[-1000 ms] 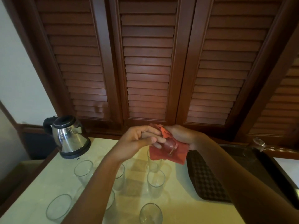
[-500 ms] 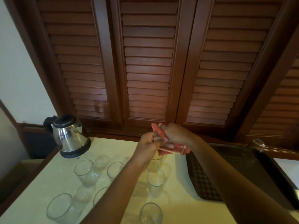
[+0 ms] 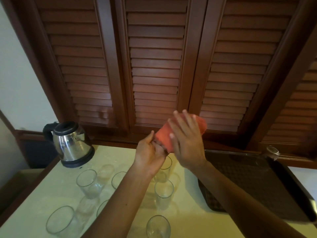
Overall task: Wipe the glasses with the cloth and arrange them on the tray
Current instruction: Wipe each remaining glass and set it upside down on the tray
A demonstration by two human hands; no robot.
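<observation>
Right hand point(image 3: 187, 140) flat on cloth point(image 3: 163, 140), left hand point(image 3: 150, 152) gripping its perhaps glass-filled end, forearms point(image 3: 123, 194) overlapping glasses point(image 3: 163, 194), kettle point(image 3: 72, 143) behind

You are at a home-style drinks counter: steel electric kettle point(image 3: 72, 143), tumblers point(image 3: 86, 183) on a pale worktop point(image 3: 188, 220), dark tray point(image 3: 257, 177), louvred wooden doors point(image 3: 155, 66) behind.

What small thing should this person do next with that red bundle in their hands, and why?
Probably one twist of the glass, mostly hidden, inside the red cloth. The right hand lies flat over the cloth with straight fingers, and the left hand grips the bundle's lower end. Both are raised above the table, so the wiping looks underway rather than finished.
</observation>
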